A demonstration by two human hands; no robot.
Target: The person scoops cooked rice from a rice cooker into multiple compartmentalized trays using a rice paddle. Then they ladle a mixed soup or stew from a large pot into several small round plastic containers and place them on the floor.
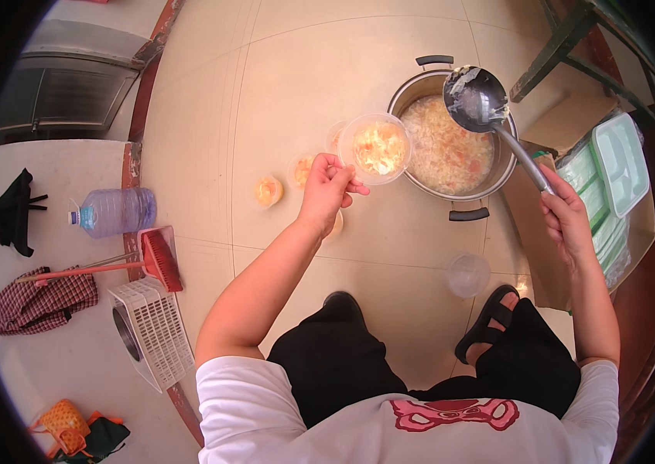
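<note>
My left hand [332, 188] grips the rim of a clear plastic bowl [378, 148] filled with soup that has pale and orange bits. My right hand [565, 214] is closed on the handle of a large metal ladle [476, 100]; its bowl, with bits of food stuck on it, is above the far right side of a two-handled metal pot [504, 182]. The pot holds a chunky pale soup [449, 148]. Several filled clear cups, one of them at the left [266, 192], stand on the tiled floor, some partly hidden by my left hand and arm.
An empty-looking clear container [468, 275] sits near my right sandal [492, 325]. At right, a cardboard box [542, 267] holds packed trays and a pale compartment tray [621, 164], below a green wooden stool [565, 52]. Along the left wall are a water jug [118, 212], broom [162, 261] and white basket [162, 330].
</note>
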